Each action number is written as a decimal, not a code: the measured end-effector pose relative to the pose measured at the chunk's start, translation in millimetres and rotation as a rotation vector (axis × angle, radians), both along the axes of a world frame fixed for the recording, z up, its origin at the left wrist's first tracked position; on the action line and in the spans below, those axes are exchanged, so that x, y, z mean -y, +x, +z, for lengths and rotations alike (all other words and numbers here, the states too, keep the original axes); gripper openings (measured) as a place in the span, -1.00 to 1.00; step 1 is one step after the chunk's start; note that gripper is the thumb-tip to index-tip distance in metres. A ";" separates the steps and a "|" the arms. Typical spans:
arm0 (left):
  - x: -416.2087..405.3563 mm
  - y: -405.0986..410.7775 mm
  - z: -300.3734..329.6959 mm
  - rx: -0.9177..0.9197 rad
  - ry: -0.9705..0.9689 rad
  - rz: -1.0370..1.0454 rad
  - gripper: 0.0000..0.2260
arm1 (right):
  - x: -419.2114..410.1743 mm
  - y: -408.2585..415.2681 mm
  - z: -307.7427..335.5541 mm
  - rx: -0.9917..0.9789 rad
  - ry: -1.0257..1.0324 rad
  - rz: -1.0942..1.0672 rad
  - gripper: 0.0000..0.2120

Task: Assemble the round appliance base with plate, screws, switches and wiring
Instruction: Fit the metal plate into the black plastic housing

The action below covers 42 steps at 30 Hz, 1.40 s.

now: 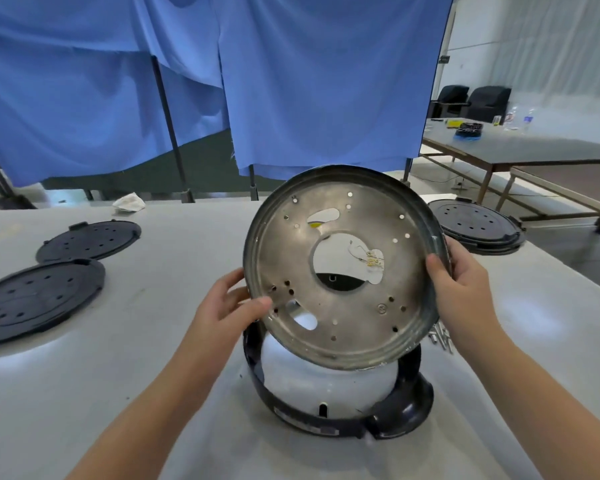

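A: Blue cloth (309, 81) hangs on dark poles behind a pale grey bench (84, 375). Off to the right, a second long table (534, 150) with bottles and small clutter, two dark chairs (471, 98) behind it.

B: Task piece?

A: Round metal plate (340, 268), held up above the bench, tilted with its inner face toward the camera. Raised rim, large centre hole, several smaller slots and punched holes. Thin wiring (369, 258) shows through the centre opening.

B: Hands?

A: Left hand (229, 306) on the plate's lower-left edge, thumb lying on the inner face, fingers behind the rim. Its grip pinches the plate. Right hand (459, 275) on the right edge, thumb on the inside of the rim, fingers wrapped over the outside. That grip also clamps the plate.

B: Below it?

A: Dark blue appliance base (395, 407) sits on the bench directly under the plate, a white rounded body (326, 375) inside its ring. The plate's lower edge overlaps the base in view; cannot tell if they touch.

B: Anything else?

A: Small pile of screws (442, 337) on the bench just right of the base, partly hidden by the right wrist. Two black round covers (39, 299) with holes lie at left, one nearer, one farther. Another black round piece (478, 226) lies at the far right. Crumpled white rag (129, 202) at the bench's far edge.
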State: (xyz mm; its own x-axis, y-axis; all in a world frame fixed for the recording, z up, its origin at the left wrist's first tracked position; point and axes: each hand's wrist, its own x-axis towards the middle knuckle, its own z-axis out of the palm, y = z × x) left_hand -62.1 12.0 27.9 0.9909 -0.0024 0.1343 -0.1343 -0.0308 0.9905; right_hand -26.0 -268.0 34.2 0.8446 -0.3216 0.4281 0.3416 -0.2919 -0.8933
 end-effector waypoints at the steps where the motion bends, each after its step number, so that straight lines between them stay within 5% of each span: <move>1: 1.0 0.0 -1.5 -0.006 0.009 -0.018 -0.56 | -0.7 0.1 -0.7 0.007 0.005 -0.010 -0.72; 11: -7.0 8.2 -2.8 -0.048 -0.059 -0.084 -0.46 | 6.6 -5.8 -2.6 -0.103 0.243 0.051 -0.66; 16: -13.6 16.3 2.8 -0.075 -0.183 -0.032 -0.59 | 5.4 -3.4 4.8 -0.189 0.281 0.092 -0.76; 21: -23.2 29.8 10.2 -0.115 -0.215 -0.004 -0.71 | 0.1 -2.7 7.2 -0.182 0.173 0.110 -0.84; 31: -28.9 34.0 21.1 -0.250 -0.411 -0.113 -0.53 | -4.6 1.1 20.5 -0.190 0.164 0.060 -0.83; 42: -32.3 31.8 24.3 -0.376 -0.423 -0.141 -0.75 | -2.0 6.2 22.0 -0.203 0.125 0.038 -0.71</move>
